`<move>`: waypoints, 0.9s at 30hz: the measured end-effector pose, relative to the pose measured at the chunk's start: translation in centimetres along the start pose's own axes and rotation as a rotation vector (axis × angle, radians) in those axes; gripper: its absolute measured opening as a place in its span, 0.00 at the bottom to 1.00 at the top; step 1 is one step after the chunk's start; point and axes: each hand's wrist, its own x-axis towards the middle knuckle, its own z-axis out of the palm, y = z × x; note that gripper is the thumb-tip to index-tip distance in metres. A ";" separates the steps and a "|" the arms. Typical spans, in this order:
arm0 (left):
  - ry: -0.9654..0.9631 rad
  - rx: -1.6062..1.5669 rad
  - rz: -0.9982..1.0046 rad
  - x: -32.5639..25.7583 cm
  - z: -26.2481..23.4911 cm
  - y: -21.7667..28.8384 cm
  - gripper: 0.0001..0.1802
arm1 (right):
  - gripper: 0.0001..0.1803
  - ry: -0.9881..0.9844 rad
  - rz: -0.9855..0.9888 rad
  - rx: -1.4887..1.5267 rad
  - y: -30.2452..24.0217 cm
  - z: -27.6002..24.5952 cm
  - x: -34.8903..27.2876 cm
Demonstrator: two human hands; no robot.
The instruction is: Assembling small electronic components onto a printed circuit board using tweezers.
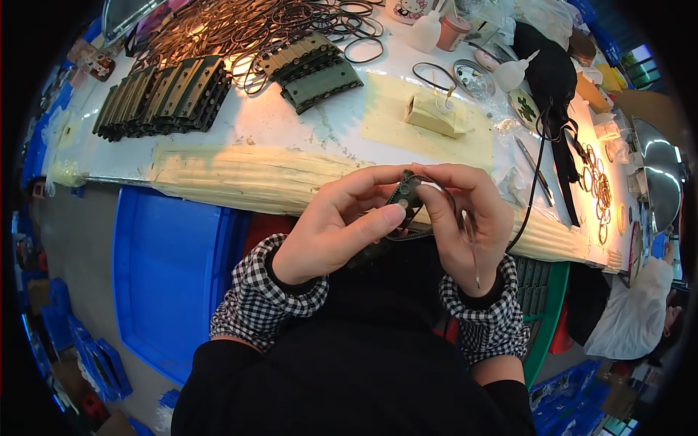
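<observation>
My left hand [338, 225] and my right hand [465, 221] meet in front of my chest, just off the table's near edge. Both are closed on a small dark green strap-like piece [404, 195] with round studs, which looks like those stacked on the table. A dark thin cord [447, 190] curves from it under my right fingers. My left thumb presses the piece's face, while my right thumb and forefinger pinch its upper end. From my right hand a thin pointed metal tool [476, 254] also sticks out, tip downward. Fingers hide much of the piece.
Stacked green strap pieces [163, 98] lie at the far left, with another stack [320, 83] near the middle. Behind them spreads a pile of dark cord loops [240, 36]. A yellowish block [436, 116] stands ahead. A blue bin [167, 283] is below left; another person [632, 312] sits at right.
</observation>
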 end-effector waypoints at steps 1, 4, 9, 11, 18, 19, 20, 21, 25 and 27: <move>0.002 -0.024 0.009 0.0 0.1 0.0 0.27 | 0.12 -0.020 -0.013 -0.032 0.2 -0.2 -0.1; -0.013 0.019 0.024 0.1 -0.1 -0.1 0.26 | 0.12 -0.030 0.038 -0.024 0.0 -0.2 -0.1; 0.009 0.177 0.065 0.2 -0.1 0.0 0.26 | 0.11 -0.044 -0.051 -0.020 -0.2 -0.3 0.5; 0.014 0.178 0.056 0.2 -0.1 0.0 0.25 | 0.11 -0.044 -0.027 0.019 0.3 -0.3 0.2; 0.082 0.114 0.052 0.3 -0.1 -0.4 0.24 | 0.10 -0.056 -0.043 0.033 0.1 -0.3 0.5; 0.110 0.088 0.070 0.4 0.0 -0.6 0.23 | 0.10 -0.059 -0.042 0.030 0.2 -0.3 0.5; 0.114 0.091 0.078 0.4 0.0 -0.8 0.23 | 0.09 -0.062 -0.041 0.027 0.3 -0.3 0.4; 0.123 0.097 0.089 0.4 -0.1 -1.0 0.23 | 0.09 -0.062 -0.049 0.026 0.4 -0.2 0.4; 0.157 0.093 0.081 0.4 0.1 -1.1 0.23 | 0.07 -0.059 -0.062 0.017 0.6 0.1 0.4; 0.171 0.102 0.081 0.5 0.2 -1.0 0.23 | 0.06 -0.091 -0.057 0.000 0.6 0.0 0.4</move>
